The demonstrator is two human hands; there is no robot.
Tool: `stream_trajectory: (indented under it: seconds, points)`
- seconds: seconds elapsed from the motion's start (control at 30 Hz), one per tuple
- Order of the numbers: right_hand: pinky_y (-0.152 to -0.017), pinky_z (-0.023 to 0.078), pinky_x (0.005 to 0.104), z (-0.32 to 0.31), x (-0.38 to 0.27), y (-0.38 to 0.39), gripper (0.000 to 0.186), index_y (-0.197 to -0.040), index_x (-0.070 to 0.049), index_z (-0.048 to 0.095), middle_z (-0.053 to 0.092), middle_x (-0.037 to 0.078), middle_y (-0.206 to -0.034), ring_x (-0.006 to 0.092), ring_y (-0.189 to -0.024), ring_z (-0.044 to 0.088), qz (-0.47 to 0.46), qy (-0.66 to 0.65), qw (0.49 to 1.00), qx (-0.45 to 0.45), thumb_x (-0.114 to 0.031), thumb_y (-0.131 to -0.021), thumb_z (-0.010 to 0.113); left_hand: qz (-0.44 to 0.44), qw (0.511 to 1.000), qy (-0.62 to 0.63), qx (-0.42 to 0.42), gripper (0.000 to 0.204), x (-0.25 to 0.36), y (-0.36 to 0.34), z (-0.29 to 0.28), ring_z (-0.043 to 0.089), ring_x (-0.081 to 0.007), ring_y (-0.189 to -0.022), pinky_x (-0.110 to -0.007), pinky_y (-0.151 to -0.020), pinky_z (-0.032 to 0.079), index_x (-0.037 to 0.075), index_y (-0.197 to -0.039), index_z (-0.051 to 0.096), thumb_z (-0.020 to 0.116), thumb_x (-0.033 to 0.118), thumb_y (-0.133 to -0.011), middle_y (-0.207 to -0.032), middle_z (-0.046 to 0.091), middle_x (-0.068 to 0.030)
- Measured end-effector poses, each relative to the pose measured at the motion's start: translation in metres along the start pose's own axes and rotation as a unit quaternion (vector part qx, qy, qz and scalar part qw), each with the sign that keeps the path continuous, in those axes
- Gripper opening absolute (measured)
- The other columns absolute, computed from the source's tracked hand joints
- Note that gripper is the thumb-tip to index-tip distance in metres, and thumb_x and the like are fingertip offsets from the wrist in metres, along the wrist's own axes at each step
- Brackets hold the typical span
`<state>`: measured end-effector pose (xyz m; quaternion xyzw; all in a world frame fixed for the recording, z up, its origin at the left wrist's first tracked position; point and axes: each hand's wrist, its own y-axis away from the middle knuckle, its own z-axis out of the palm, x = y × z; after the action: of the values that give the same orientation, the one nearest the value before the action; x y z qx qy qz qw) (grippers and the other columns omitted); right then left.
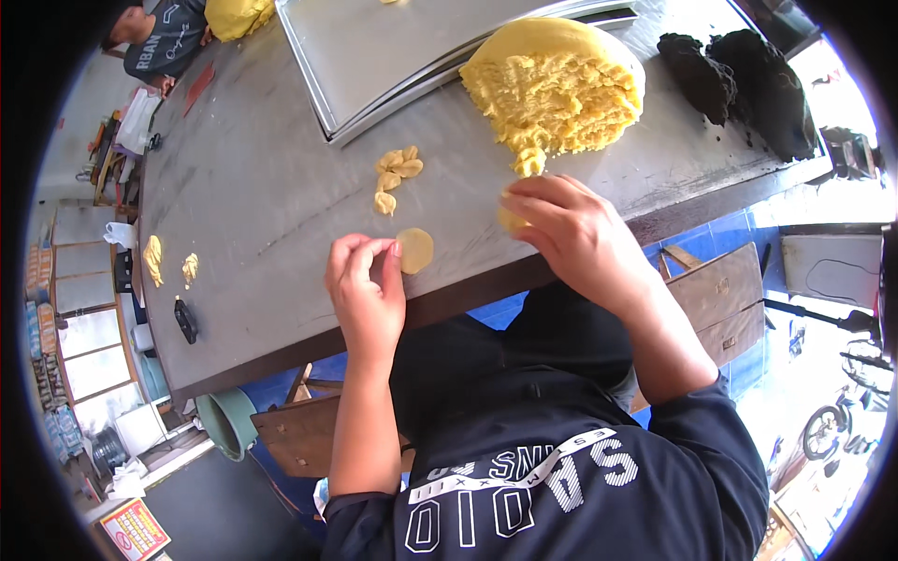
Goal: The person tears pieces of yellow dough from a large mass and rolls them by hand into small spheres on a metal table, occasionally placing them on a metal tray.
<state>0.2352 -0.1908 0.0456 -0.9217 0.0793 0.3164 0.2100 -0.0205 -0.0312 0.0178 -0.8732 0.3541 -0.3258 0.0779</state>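
Observation:
At the table's near edge, my left hand (363,285) is closed with thumb and fingertips at the rim of a thin, round, pale yellow dough disc (416,251). My right hand (582,232) pinches a small piece of yellow dough (511,221), partly hidden behind the fingers. Just beyond that hand, a crumbly strand trails from a large yellow dough mound (561,89) with a torn front face. Several small shaped dough pieces (398,170) lie on the table beyond my left hand.
Metal trays (329,120) lie at the back of the grey table (243,271). A dark, lumpy mass (748,89) sits far right. Dough scraps (153,260) and a small black object (185,321) lie at left. Another person (168,42) is at the far left corner, near more yellow dough (238,15).

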Motion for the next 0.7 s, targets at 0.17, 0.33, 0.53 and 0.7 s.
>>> stream_trajectory:
  seconds: [0.17,0.33,0.53,0.7]
  points:
    - [-0.103,0.061,0.0506,0.006,-0.003,0.003,0.023,-0.118,-0.006,0.084,0.075,0.015,-0.129,0.0388,-0.115,0.074,-0.005,0.064,0.998,0.010,-0.007,-0.095,0.085,-0.089,0.953,0.290,-0.028,0.030,0.011,0.004,0.012,0.076,-0.0190,-0.112,-0.037,-0.098,0.064,-0.003,-0.148,0.062,0.062,0.012,-0.122,-0.131,0.079,-0.0129]
    - [-0.093,0.065,0.0447,0.024,-0.035,-0.015,0.037,-0.127,-0.007,0.077,0.075,0.013,-0.122,0.0352,-0.107,0.076,-0.070,-0.084,0.993,0.039,-0.005,-0.092,0.087,-0.213,0.851,0.480,-0.022,0.052,0.042,-0.012,0.017,0.075,-0.0298,-0.135,-0.045,-0.116,0.063,-0.009,-0.166,0.048,0.060,0.019,-0.124,-0.145,0.075,-0.0251]
    - [-0.091,0.066,0.0468,0.036,-0.031,-0.029,0.027,-0.120,-0.005,0.078,0.076,0.012,-0.122,0.0369,-0.106,0.076,-0.103,-0.137,0.983,0.073,-0.006,-0.094,0.084,-0.157,0.833,0.531,0.009,0.045,0.047,-0.022,0.013,0.079,-0.0260,-0.128,-0.041,-0.100,0.067,-0.003,-0.160,0.063,0.069,0.013,-0.118,-0.151,0.076,-0.0209]
    - [-0.086,0.066,0.0464,0.036,-0.036,-0.029,0.019,-0.112,-0.006,0.081,0.077,0.011,-0.112,0.0357,-0.098,0.079,-0.071,-0.181,0.980,-0.036,-0.007,-0.093,0.084,0.065,0.973,0.210,-0.071,0.025,0.008,-0.027,0.016,0.081,-0.0284,-0.082,-0.041,-0.073,0.063,0.000,-0.099,0.080,0.096,0.004,-0.081,-0.095,0.080,-0.0095]
